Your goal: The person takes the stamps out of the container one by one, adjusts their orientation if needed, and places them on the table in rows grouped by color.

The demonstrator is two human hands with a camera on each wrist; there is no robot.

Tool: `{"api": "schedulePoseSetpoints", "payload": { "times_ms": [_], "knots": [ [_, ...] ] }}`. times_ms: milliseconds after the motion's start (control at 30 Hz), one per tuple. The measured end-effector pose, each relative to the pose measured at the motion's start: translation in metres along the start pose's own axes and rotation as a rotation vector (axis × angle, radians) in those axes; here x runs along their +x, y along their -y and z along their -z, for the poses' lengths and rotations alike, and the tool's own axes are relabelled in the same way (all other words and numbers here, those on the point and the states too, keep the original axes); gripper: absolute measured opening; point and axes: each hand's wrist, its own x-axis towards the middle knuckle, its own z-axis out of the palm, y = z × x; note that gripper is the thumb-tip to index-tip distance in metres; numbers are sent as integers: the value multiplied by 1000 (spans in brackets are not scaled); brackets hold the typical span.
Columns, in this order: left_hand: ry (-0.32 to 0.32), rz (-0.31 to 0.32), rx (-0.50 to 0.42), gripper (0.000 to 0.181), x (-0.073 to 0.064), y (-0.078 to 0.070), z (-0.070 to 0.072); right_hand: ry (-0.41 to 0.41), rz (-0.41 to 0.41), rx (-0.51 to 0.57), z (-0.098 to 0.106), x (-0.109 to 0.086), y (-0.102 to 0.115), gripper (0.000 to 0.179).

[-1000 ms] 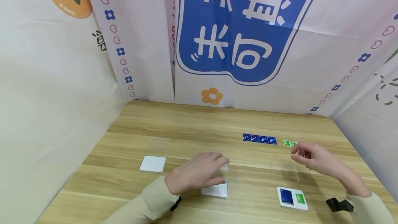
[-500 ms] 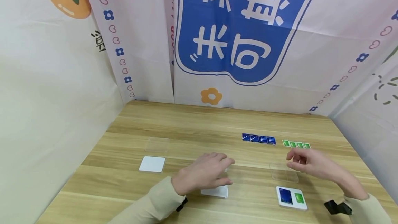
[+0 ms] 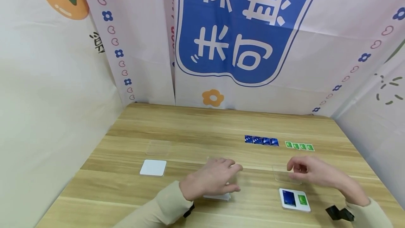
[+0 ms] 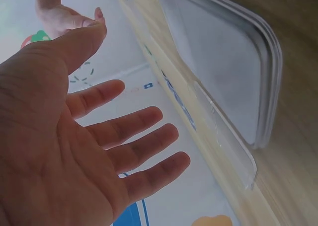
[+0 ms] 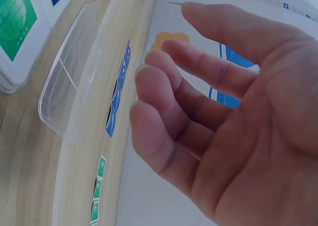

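My left hand (image 3: 211,179) hovers palm down with its fingers spread, holding nothing. Under it lies a stack of white rounded plates with clear edges (image 4: 213,62), and beyond that a thin clear plastic plate (image 4: 226,136). My right hand (image 3: 313,172) is raised with loosely bent fingers and an empty palm. It hangs over a clear plastic plate (image 3: 280,176), partly hidden by its fingers. Nearer the person, a white rounded stack (image 3: 309,207) bears one dark blue card (image 3: 289,198) and one green card (image 3: 302,200).
Farther back lie a row of several small blue cards (image 3: 261,140) and a row of several smaller green cards (image 3: 299,146). To the left sit a white rounded plate (image 3: 153,168) and a clear plate (image 3: 158,147). Printed cloth (image 3: 148,62) surrounds the wooden table (image 3: 120,185).
My left hand has drifted right and slightly toward the person, over the white stack. The right hand has shifted left and nearer the person, uncovering the green cards. Neither has picked anything up.
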Motion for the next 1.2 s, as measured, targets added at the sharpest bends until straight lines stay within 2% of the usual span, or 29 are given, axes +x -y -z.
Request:
{"api": "schedulePoseSetpoints", "payload": {
  "times_ms": [233, 667, 1000, 1200],
  "knots": [
    [8, -34, 24, 57, 7, -5, -3, 49, 15, 32, -3, -1, 1, 8],
    [9, -47, 11, 59, 17, -12, -6, 128, 6, 56, -7, 0, 7, 11],
    [50, -26, -33, 64, 27, -18, -7, 170, -49, 70, -13, -1, 2, 12],
    [85, -12, -19, 67, 34, -25, -7, 189, -78, 84, -14, -3, 1, 11]
  ]
}}
